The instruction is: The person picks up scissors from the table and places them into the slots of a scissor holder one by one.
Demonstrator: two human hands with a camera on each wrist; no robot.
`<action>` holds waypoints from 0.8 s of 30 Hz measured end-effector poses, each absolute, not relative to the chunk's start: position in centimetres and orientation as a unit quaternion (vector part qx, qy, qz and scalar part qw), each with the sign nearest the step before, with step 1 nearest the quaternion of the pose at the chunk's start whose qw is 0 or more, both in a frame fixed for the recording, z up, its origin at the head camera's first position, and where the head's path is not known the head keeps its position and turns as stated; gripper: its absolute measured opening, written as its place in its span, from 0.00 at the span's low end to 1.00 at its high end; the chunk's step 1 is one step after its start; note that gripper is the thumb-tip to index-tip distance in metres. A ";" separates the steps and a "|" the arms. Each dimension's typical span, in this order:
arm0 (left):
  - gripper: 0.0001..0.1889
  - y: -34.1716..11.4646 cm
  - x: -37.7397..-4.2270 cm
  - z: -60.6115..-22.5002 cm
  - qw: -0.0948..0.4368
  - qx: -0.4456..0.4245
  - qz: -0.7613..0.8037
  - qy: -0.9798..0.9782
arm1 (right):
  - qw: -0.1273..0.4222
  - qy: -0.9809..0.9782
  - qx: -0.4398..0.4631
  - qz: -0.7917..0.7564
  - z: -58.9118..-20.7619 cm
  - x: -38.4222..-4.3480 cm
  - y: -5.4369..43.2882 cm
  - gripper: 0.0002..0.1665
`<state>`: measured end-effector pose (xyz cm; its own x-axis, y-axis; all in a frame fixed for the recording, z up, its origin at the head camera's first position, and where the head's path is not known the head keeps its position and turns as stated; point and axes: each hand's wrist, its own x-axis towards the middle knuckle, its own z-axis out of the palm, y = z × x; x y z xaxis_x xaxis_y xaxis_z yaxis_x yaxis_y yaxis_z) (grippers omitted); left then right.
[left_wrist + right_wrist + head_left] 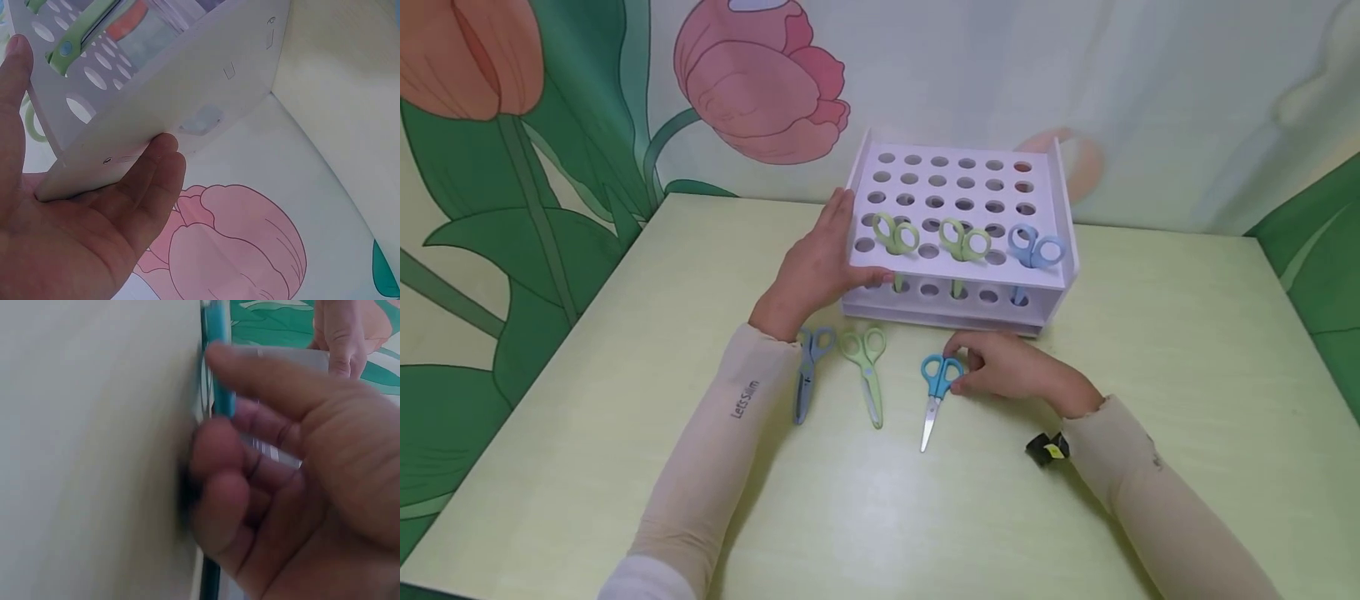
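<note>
Scissors with bright blue handles [937, 388] lie on the bench [1187, 375] before the holed rack [928, 267], the right grip [1013, 367] pinching a handle; in the rack we see two green pairs [962, 248] and a pale blue pair [1032, 256], finger rings up, presumably stopping them dropping through. Left wrist: the left grip [72, 237] clasps the rack's side, likely steadying it. Right wrist: we see fingers blurred.

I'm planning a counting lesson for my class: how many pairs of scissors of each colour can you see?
Green scissors: 3 (2 in the white rack, 1 on the table)
Blue scissors, all shades: 3 (1 in the rack, 1 on the table beneath the left forearm, 1 at the right hand)
Total: 6
</note>
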<state>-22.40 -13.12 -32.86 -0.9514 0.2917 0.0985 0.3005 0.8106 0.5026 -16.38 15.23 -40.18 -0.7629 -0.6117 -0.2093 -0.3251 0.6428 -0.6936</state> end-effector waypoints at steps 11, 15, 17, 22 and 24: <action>0.67 -13.3 -22.4 -33.2 0.015 -0.152 -0.267 -0.952 | 0.266 0.845 -0.278 -0.370 -39.6 -16.4 15.6 0.16; 0.67 -13.3 -22.5 -33.2 0.016 -0.152 -0.265 -0.952 | 0.269 0.836 -0.281 -0.386 -39.6 -16.3 15.7 0.16; 0.67 -13.2 -22.5 -33.1 0.014 -0.152 -0.267 -0.952 | 0.271 0.833 -0.282 -0.392 -39.6 -16.2 15.6 0.15; 0.67 -13.2 -22.4 -33.0 0.013 -0.153 -0.268 -0.951 | 0.272 0.830 -0.278 -0.400 -39.4 -16.1 15.6 0.15; 0.67 -13.2 -22.4 -33.0 0.015 -0.154 -0.267 -0.951 | 0.272 0.828 -0.276 -0.404 -39.4 -16.1 15.5 0.15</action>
